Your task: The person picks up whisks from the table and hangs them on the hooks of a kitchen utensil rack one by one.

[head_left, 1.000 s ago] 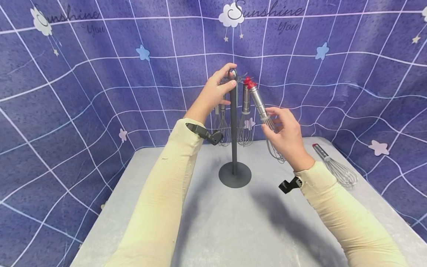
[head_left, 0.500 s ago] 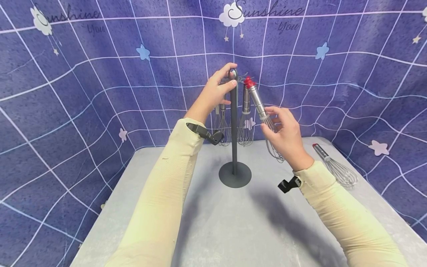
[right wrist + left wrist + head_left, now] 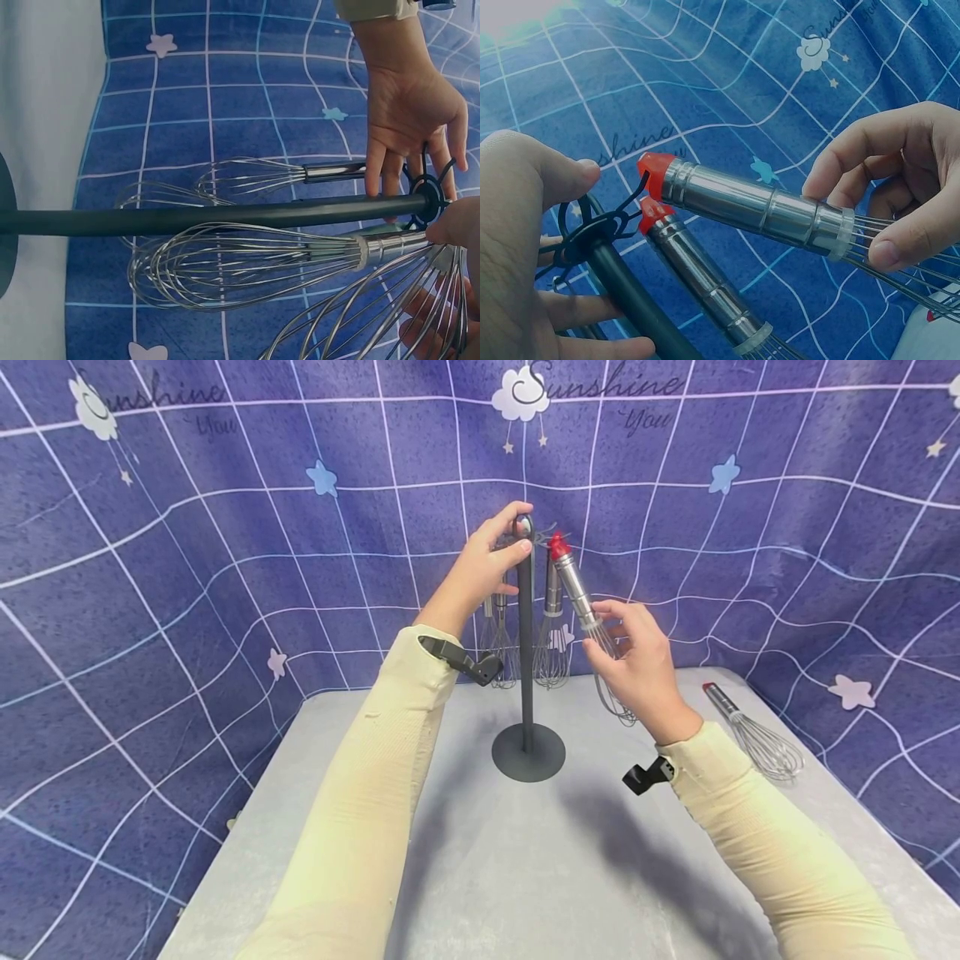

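A dark metal stand (image 3: 527,685) with a round base and hooks at its top stands on the table. My left hand (image 3: 482,564) grips its top, thumb in front and fingers reaching behind the pole. My right hand (image 3: 640,656) pinches a red-ended whisk (image 3: 574,588) where the wires meet the steel handle, holding it tilted. In the left wrist view, that whisk's red end (image 3: 657,177) meets the tip of one hook. Just beside it, a second red-ended whisk (image 3: 705,277) hangs from a hook. More whisks (image 3: 501,647) hang at the left, partly hidden by my left hand.
Another red-ended whisk (image 3: 752,733) lies on the grey table (image 3: 517,868) at the right. Blue curtain fabric (image 3: 390,443) with a white grid closes in the back and both sides. The stand's round base (image 3: 528,768) sits mid-table.
My right hand has shifted slightly left with the whisk, whose tilt is almost the same. My left hand stays on the stand's top.
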The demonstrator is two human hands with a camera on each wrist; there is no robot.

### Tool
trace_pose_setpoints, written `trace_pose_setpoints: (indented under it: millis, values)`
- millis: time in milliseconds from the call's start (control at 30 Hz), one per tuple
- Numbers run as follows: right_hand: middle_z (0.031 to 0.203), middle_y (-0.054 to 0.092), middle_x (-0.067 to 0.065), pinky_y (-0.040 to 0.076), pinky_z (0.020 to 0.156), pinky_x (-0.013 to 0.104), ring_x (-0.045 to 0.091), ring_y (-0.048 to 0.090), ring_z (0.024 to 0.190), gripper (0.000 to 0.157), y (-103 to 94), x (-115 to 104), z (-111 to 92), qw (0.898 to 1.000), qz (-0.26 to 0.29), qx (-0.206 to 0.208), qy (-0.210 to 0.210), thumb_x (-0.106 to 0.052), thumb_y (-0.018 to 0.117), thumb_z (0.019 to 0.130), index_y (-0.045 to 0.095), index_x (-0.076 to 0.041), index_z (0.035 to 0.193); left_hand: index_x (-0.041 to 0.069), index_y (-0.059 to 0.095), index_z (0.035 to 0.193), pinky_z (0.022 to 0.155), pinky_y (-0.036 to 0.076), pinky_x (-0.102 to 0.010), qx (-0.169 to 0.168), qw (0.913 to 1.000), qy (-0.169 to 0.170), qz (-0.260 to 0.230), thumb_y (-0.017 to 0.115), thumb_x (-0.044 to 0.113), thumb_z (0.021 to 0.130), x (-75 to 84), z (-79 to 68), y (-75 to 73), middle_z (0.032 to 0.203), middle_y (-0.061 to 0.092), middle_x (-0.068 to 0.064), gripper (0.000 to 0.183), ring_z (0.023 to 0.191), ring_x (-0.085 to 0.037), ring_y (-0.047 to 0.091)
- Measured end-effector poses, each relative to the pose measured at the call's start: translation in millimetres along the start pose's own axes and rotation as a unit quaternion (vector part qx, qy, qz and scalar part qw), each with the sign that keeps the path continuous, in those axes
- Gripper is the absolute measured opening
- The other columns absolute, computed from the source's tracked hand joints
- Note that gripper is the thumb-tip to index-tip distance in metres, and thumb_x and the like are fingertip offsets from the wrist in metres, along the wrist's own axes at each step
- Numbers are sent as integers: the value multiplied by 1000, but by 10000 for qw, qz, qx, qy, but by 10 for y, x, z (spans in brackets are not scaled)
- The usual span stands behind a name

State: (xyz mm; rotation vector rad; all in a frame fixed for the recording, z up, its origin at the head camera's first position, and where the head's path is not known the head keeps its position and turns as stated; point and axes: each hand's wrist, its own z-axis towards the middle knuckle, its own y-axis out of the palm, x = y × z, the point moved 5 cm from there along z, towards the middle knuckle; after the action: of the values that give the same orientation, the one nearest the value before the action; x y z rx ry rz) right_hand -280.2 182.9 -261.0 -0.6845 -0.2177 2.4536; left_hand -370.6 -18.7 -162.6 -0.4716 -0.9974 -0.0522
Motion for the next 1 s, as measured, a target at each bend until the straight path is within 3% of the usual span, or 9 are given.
trace_pose_setpoints:
  millis: [400, 1000]
  values:
    - [112, 64, 9, 52, 73, 25, 21, 67, 88, 45, 29, -16, -5, 10000, 38, -30, 32, 0, 78, 82, 66, -7, 125, 26, 46, 149, 81, 58, -54, 44, 10000, -5, -13, 53, 15, 105, 8, 2, 8, 143, 42, -6, 47, 127, -35, 57]
    - [112, 63, 10, 51, 73, 22, 19, 66, 86, 46, 77, -31, -25, 10000, -19, -5, -22, -1, 80, 81, 65, -7, 124, 27, 45, 150, 82, 58, -54, 53, 10000, 10, 55, 53, 17, 105, -4, 5, 10, 146, 41, -6, 47, 128, -36, 56]
